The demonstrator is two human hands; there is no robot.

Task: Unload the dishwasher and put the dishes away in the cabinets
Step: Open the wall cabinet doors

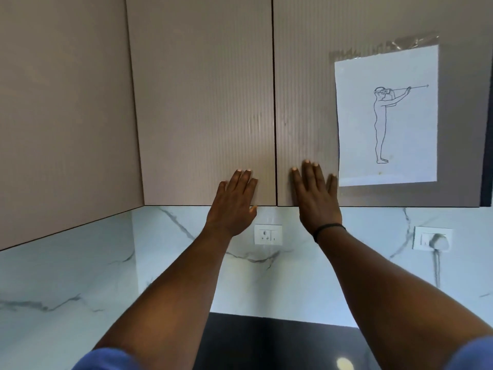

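Two beige ribbed upper cabinet doors are closed in front of me, the left door point(202, 102) and the right door point(304, 89), split by a dark vertical seam. My left hand point(234, 201) is stretched out with straight fingers over the lower edge of the left door. My right hand point(316, 196), a black band at its wrist, is held flat the same way over the lower edge of the right door. Both hands hold nothing. No dishes and no dishwasher are in view.
A paper sheet point(386, 116) with a line drawing of a standing figure is taped to the right door. White marble backsplash point(293, 276) runs below the cabinets with a wall socket point(268, 234) and a plugged socket point(432, 239). A black countertop point(280, 343) lies below.
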